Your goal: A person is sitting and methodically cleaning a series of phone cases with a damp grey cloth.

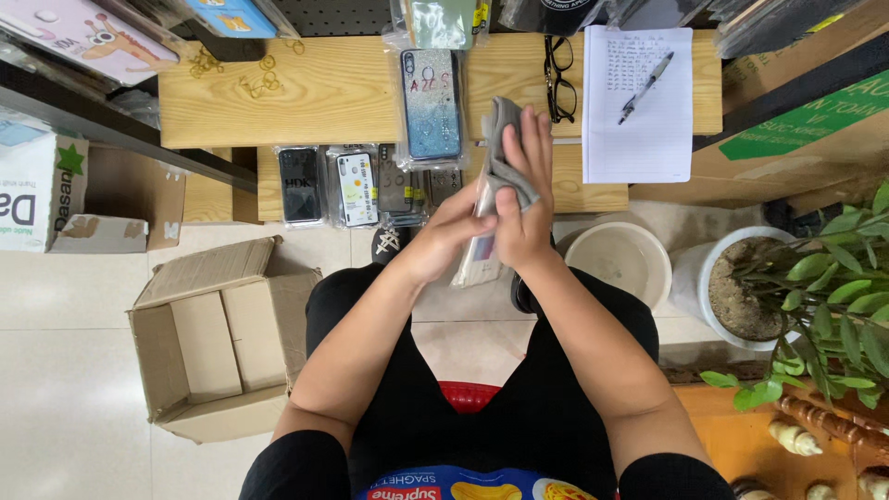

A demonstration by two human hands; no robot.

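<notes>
Open brown cardboard box (218, 338) on the floor at left, flaps up. White carton (37, 181) with green star at far left, beside a brown box (120, 199). Brown cartons with green label (806, 120) at right. Clear-bagged phone cases (356, 185) in a row on the lower shelf; glittery blue one (431, 102) above. Clear-wrapped case (477, 250) in both hands

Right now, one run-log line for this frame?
left hand: holds phone case | right hand: presses grey cloth on it | behind: wooden table, packaged cases, notepad, pen
</notes>
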